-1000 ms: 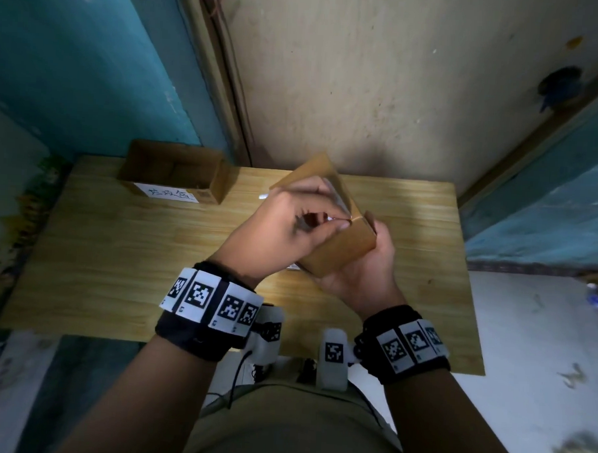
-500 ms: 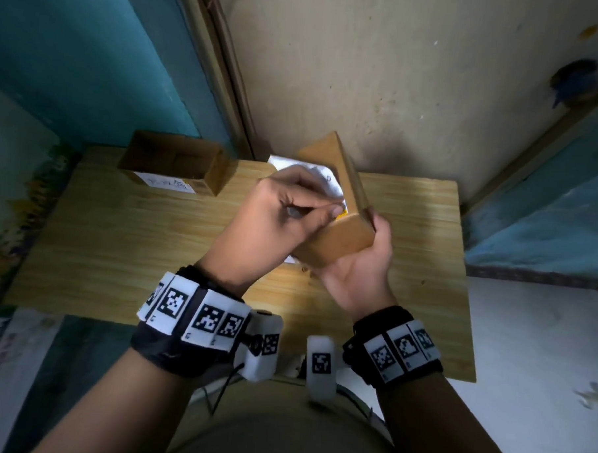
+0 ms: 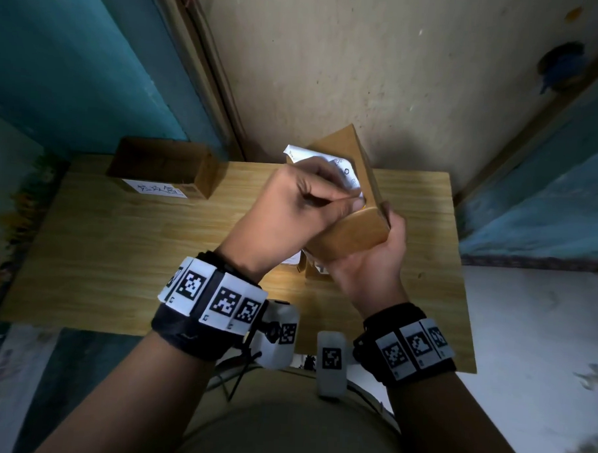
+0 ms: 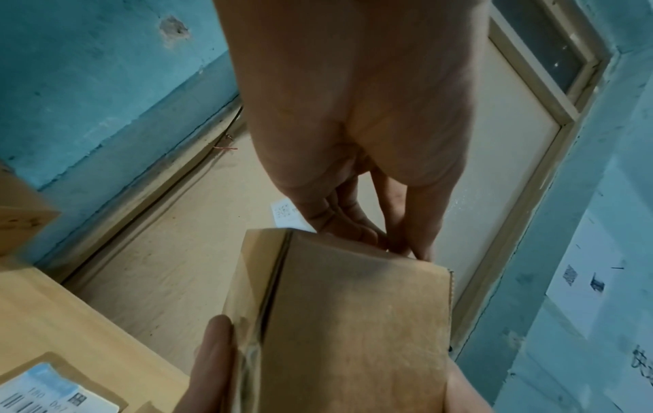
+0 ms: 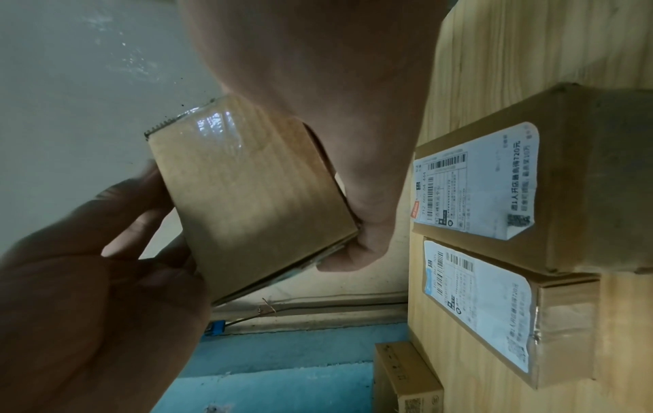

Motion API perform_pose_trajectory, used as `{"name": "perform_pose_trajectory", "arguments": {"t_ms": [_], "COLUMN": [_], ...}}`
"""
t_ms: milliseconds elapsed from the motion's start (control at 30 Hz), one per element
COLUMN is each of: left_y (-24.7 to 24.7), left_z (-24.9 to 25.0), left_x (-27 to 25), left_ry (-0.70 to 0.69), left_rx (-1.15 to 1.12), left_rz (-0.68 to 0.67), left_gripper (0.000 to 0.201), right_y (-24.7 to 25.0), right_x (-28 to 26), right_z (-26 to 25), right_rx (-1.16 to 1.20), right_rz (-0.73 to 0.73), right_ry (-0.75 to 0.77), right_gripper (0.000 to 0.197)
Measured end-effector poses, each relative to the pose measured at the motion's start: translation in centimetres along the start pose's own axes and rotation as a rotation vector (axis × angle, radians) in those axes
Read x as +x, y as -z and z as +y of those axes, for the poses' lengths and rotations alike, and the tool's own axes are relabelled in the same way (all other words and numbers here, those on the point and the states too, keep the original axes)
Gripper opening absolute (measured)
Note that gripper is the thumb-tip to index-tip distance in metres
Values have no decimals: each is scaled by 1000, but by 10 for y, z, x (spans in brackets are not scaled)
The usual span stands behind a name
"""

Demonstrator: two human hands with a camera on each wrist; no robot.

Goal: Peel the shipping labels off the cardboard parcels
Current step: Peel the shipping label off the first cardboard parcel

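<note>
Right hand [image 3: 364, 263] cradles the tilted cardboard parcel [image 3: 352, 232] above the wooden table [image 3: 118, 246], long axis toward 12 o'clock; left hand [image 3: 291, 212] pinches the half-lifted shipping label [image 3: 331, 166], which trails toward 11 o'clock from its fingertips.

Both forearms are bare, with no sleeves. Each wrist carries a black band [image 3: 197, 328] with a row of white square tags on it, and every tag shows a black-and-white pixel pattern. The right band [image 3: 412, 347] has the same tags. A white camera block [image 3: 279, 335] hangs under the left wrist, and another white block [image 3: 331, 363] under the right one, each with one small pattern tag. Thin black cables [image 3: 239, 374] run from the left block toward the body. The person wears khaki clothing [image 3: 282, 427].
</note>
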State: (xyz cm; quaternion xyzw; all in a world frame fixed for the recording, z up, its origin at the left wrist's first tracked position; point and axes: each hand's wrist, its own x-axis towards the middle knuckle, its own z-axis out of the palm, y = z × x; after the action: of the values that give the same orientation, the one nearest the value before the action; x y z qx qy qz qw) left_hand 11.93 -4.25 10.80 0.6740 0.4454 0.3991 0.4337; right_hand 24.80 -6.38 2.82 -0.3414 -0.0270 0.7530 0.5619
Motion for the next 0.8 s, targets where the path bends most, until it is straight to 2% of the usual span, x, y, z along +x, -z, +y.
{"name": "perform_pose_trajectory", "arguments": {"t_ms": [300, 467, 600, 800], "left_y": [-1, -3, -2, 0], "left_z": [2, -3, -9, -9], "left_x": [9, 12, 12, 11], "left_ry": [33, 57, 58, -33], "left_rx": [1, 89, 133, 266], "left_rz": [52, 63, 79, 87], "left_gripper": [14, 8, 9, 10], "right_y": [-7, -8, -7, -7], "right_x": [6, 9, 12, 14], "right_z": [-4, -3, -3, 0], "right_rx": [-36, -49, -60, -59], "right_rz": [-8, 33, 12, -3], "right_ry": [25, -2, -1, -22], "right_gripper": [87, 82, 84, 79]}}
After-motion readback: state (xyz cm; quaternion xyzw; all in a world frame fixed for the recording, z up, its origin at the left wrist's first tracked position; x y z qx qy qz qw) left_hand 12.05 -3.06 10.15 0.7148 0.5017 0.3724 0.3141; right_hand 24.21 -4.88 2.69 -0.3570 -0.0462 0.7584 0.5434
